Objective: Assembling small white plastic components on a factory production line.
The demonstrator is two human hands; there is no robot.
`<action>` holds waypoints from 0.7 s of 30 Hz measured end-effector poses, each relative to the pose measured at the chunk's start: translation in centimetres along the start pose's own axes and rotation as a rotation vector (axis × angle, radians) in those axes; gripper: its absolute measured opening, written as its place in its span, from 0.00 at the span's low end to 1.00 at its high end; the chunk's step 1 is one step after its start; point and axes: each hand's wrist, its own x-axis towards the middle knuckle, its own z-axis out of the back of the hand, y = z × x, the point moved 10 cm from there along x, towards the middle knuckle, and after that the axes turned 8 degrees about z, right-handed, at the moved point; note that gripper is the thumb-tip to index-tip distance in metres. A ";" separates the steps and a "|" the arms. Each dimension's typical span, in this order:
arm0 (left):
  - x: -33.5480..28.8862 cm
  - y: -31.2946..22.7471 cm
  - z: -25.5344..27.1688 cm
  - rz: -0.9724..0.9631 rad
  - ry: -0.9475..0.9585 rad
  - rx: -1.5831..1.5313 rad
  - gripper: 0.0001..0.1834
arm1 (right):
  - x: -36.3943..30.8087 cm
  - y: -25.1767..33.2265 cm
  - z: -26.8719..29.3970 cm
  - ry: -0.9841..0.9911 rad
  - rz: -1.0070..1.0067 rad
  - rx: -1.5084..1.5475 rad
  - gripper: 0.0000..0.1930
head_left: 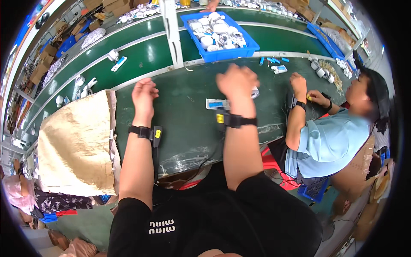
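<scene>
My left hand (pixel 144 93) hovers over the green work table (pixel 184 132), beside the tan sacking. Its fingers are loosely bent and a little apart, with nothing seen in them. Farther right, my right hand (pixel 237 82) is smeared by motion, its fingers bent. A white round piece (pixel 255 92) shows at its right edge; whether the hand holds it or it lies behind cannot be told. Just left of my right wrist lies a small white tray-like piece with a blue part (pixel 216 104).
A blue bin (pixel 231 54) full of white parts stands at the far edge, by a green conveyor (pixel 141 55) and a white post (pixel 172 38). Blue pieces (pixel 274 60) lie right of it. Tan sacking (pixel 77 145) covers the left. A co-worker (pixel 329 137) sits at right.
</scene>
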 end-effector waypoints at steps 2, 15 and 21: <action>-0.4 0.8 -1.8 0.053 0.051 -0.026 0.12 | -0.7 -5.3 -1.0 0.138 -0.151 -0.026 0.31; -10.6 -6.9 -11.9 -0.772 0.404 0.469 0.32 | -5.0 8.7 5.1 -0.346 0.693 0.349 0.31; -5.7 -6.0 -7.3 -0.402 0.208 0.048 0.25 | -5.8 15.3 3.2 -0.207 0.931 1.326 0.16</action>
